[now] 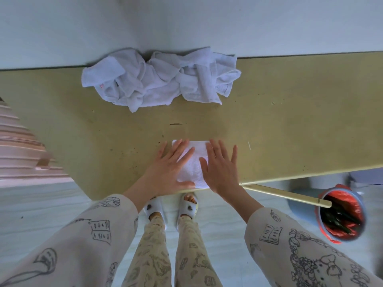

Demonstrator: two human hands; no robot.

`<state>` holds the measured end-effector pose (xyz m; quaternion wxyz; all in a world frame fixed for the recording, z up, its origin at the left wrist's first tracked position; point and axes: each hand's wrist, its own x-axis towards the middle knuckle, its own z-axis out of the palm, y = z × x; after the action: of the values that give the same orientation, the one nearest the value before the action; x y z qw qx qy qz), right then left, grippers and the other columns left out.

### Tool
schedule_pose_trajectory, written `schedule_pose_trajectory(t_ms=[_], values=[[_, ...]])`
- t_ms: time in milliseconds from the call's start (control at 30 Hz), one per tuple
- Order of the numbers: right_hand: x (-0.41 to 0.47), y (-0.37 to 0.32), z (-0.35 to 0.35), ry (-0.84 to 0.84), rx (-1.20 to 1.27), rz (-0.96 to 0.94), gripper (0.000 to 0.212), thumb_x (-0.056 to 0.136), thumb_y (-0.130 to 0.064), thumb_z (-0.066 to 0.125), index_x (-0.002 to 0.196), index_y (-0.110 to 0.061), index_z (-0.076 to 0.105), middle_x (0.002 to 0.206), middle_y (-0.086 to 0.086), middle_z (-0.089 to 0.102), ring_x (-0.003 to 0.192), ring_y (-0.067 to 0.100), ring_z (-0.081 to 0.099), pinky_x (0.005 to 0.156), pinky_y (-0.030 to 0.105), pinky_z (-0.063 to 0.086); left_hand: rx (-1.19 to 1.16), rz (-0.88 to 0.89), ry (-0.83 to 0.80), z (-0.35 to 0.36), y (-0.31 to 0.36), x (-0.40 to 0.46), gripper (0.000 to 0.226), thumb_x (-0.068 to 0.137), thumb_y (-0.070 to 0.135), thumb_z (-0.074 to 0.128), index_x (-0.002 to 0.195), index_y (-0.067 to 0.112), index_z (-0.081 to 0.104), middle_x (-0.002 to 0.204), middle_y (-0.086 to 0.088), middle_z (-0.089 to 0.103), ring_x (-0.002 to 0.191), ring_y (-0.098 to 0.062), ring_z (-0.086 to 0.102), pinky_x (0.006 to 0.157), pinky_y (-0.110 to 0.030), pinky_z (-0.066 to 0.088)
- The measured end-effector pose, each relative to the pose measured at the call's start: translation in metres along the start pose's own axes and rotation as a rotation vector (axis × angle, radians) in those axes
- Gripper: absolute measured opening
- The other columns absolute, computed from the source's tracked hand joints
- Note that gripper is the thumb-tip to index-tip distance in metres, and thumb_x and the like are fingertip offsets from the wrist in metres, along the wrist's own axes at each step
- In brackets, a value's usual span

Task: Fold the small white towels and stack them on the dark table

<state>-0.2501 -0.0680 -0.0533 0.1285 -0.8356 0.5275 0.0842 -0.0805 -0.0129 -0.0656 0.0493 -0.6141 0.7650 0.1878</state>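
Note:
A small white towel (194,162), folded into a narrow rectangle, lies at the near edge of the olive-tan table (279,125). My left hand (169,167) presses flat on its left half with fingers spread. My right hand (220,167) lies flat on its right half, fingers straight. Only the strip between the two hands shows. A heap of several crumpled white towels (159,79) sits at the far edge of the table against the wall.
A bin with a red liner (342,216) stands on the floor to the right, below the table. A pink ribbed object (22,150) is at the left edge. My legs and slippers show under the table's near edge.

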Motion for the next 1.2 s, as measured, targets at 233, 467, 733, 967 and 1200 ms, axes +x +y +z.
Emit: schedule_pose_trajectory(t_ms=[233, 467, 733, 967, 1200], values=[[0.039, -0.014, -0.026, -0.029, 0.043, -0.146, 0.051, 0.095, -0.025, 0.047, 0.142, -0.011, 0.033, 0.145, 0.007, 0.038, 0.134, 0.027, 0.034, 0.114, 0.047, 0.014, -0.285, -0.262, 0.225, -0.004, -0.004, -0.045, 0.057, 0.092, 0.037, 0.031, 0.137, 0.003, 0.036, 0.147, -0.015, 0.034, 0.139, -0.025, 0.024, 0.112, -0.036, 0.021], [0.047, -0.029, -0.028, -0.182, -0.071, -0.131, 0.039, 0.093, -0.032, 0.048, 0.126, -0.012, 0.044, 0.126, 0.005, 0.049, 0.117, 0.024, 0.045, 0.099, 0.041, 0.032, -0.564, -0.561, 0.369, -0.007, -0.005, -0.082, 0.036, 0.095, 0.014, 0.043, 0.129, 0.004, 0.047, 0.134, -0.011, 0.048, 0.128, -0.026, 0.040, 0.106, -0.035, 0.031], [0.055, -0.039, -0.038, -0.424, -0.010, 0.023, 0.036, 0.090, -0.032, 0.052, 0.117, -0.010, 0.048, 0.121, 0.008, 0.049, 0.115, 0.026, 0.043, 0.096, 0.043, 0.035, -0.691, -0.680, 0.354, -0.009, -0.006, -0.130, 0.029, 0.094, 0.009, 0.044, 0.121, 0.007, 0.055, 0.125, -0.007, 0.054, 0.118, -0.021, 0.047, 0.094, -0.028, 0.038], [0.054, -0.043, -0.055, -0.449, 0.029, -0.116, 0.014, 0.087, -0.024, 0.049, 0.082, -0.015, 0.040, 0.087, 0.001, 0.048, 0.095, 0.027, 0.051, 0.081, 0.036, 0.040, -0.713, -0.830, 0.468, -0.026, -0.008, -0.157, 0.028, 0.092, 0.006, 0.049, 0.117, 0.011, 0.059, 0.119, -0.005, 0.057, 0.114, -0.020, 0.051, 0.091, -0.022, 0.036], [0.040, -0.070, -0.101, -0.438, -0.011, -0.400, 0.016, 0.088, -0.027, 0.052, 0.088, -0.014, 0.043, 0.084, 0.002, 0.049, 0.080, 0.022, 0.049, 0.068, 0.030, 0.037, -0.776, -0.944, 0.601, -0.046, 0.040, -0.186, 0.030, 0.094, 0.012, 0.047, 0.123, 0.014, 0.055, 0.122, -0.003, 0.056, 0.116, -0.017, 0.051, 0.096, -0.022, 0.035]])
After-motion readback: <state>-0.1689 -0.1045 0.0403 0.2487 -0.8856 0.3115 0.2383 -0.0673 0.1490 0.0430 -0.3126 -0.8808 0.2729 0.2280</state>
